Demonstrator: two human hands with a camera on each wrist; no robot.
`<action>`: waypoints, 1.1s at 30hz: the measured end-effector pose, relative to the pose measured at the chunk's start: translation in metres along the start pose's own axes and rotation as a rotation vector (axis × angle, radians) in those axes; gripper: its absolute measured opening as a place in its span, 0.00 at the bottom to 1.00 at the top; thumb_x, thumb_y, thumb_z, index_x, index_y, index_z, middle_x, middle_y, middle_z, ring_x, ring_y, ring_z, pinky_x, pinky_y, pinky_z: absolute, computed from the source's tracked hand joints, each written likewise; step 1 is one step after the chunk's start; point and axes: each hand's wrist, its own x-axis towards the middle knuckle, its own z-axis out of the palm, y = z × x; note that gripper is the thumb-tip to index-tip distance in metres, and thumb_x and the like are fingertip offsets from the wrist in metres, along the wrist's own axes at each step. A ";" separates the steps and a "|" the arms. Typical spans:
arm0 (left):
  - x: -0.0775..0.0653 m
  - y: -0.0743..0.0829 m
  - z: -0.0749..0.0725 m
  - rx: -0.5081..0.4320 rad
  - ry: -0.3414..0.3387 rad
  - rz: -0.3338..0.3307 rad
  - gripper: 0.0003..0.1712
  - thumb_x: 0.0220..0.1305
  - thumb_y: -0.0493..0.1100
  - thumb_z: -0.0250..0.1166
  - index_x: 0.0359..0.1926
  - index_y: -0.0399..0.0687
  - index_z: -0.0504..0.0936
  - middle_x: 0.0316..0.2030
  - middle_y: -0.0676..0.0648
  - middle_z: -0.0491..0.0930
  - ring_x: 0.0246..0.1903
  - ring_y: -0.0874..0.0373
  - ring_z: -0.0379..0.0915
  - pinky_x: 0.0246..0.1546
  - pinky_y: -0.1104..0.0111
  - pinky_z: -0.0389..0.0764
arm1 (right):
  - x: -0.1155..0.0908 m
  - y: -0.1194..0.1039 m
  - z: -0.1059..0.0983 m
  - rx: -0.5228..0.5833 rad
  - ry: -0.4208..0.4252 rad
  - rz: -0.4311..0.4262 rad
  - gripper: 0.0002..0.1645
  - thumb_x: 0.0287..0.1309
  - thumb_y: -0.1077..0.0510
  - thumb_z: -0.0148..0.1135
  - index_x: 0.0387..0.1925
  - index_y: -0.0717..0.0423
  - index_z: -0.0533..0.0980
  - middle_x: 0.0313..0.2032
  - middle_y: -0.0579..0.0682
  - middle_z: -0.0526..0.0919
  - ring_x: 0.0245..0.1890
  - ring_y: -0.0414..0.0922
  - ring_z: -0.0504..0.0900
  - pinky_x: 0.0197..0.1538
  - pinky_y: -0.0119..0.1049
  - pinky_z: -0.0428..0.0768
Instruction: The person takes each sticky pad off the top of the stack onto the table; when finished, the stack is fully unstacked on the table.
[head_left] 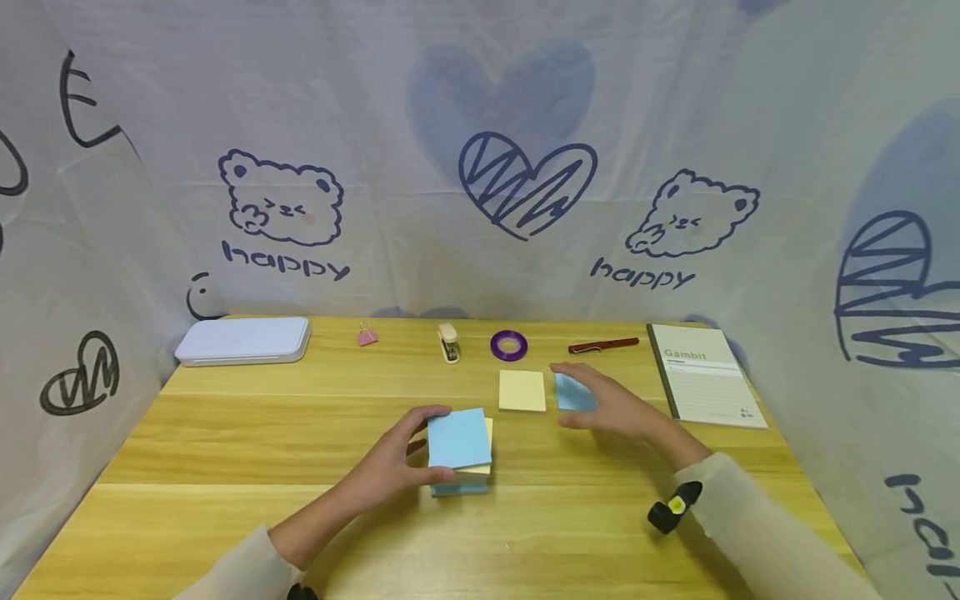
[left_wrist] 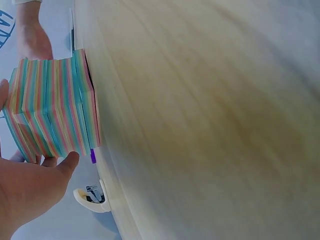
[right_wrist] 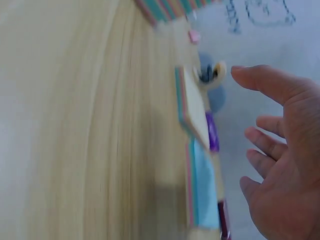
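Note:
My left hand [head_left: 392, 460] grips the side of a tall stack of sticky note pads [head_left: 459, 439], thumb at the front and fingers behind. Pale blue tops the stack; striped coloured edges of its pads [left_wrist: 52, 107] show in the left wrist view, slightly out of line. To the right, my right hand [head_left: 618, 407] hovers with spread fingers over a blue sticky note pad [head_left: 573, 395], partly hiding it. Nothing sits between those fingers in the right wrist view, where the blue pad [right_wrist: 204, 187] lies below the hand. Beside it is a pale yellow sticky note pad [head_left: 522, 391].
Along the table's back edge lie a white case [head_left: 243, 342], a pink binder clip [head_left: 367, 337], a small stapler [head_left: 448, 343], a purple tape roll [head_left: 509, 345] and a dark red pen [head_left: 603, 345]. A notebook [head_left: 705, 375] lies at the right. Printed cloth [head_left: 390, 108] hangs behind.

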 end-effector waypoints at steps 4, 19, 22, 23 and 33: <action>0.000 -0.001 -0.001 0.001 -0.007 -0.005 0.52 0.56 0.43 0.80 0.76 0.44 0.61 0.76 0.39 0.59 0.78 0.36 0.48 0.75 0.42 0.59 | 0.001 -0.025 0.009 0.001 -0.040 -0.042 0.51 0.62 0.48 0.73 0.80 0.50 0.58 0.79 0.60 0.56 0.78 0.65 0.55 0.73 0.72 0.57; 0.002 -0.001 -0.003 0.017 -0.027 0.029 0.53 0.58 0.39 0.79 0.76 0.36 0.56 0.73 0.35 0.62 0.76 0.33 0.52 0.73 0.37 0.58 | 0.011 -0.087 0.058 0.054 -0.132 -0.118 0.58 0.57 0.36 0.74 0.81 0.46 0.57 0.79 0.54 0.58 0.78 0.57 0.57 0.76 0.62 0.61; 0.002 -0.001 -0.003 0.027 -0.022 0.029 0.51 0.59 0.39 0.79 0.75 0.37 0.58 0.72 0.35 0.63 0.75 0.33 0.53 0.73 0.37 0.59 | 0.012 -0.094 0.065 0.070 -0.125 -0.127 0.58 0.57 0.37 0.75 0.80 0.49 0.58 0.79 0.54 0.59 0.77 0.57 0.60 0.75 0.60 0.64; 0.002 -0.001 -0.002 0.034 -0.022 0.031 0.50 0.59 0.39 0.78 0.75 0.38 0.58 0.72 0.36 0.63 0.75 0.33 0.54 0.73 0.37 0.59 | 0.013 -0.095 0.067 0.075 -0.124 -0.127 0.57 0.57 0.37 0.75 0.80 0.49 0.58 0.78 0.53 0.60 0.77 0.56 0.61 0.74 0.59 0.65; 0.002 -0.004 -0.002 0.079 -0.024 0.051 0.48 0.60 0.40 0.78 0.74 0.38 0.60 0.72 0.35 0.64 0.74 0.32 0.56 0.71 0.37 0.63 | 0.014 -0.105 0.078 0.057 -0.066 -0.143 0.52 0.57 0.47 0.78 0.76 0.58 0.63 0.72 0.52 0.69 0.71 0.54 0.70 0.71 0.54 0.73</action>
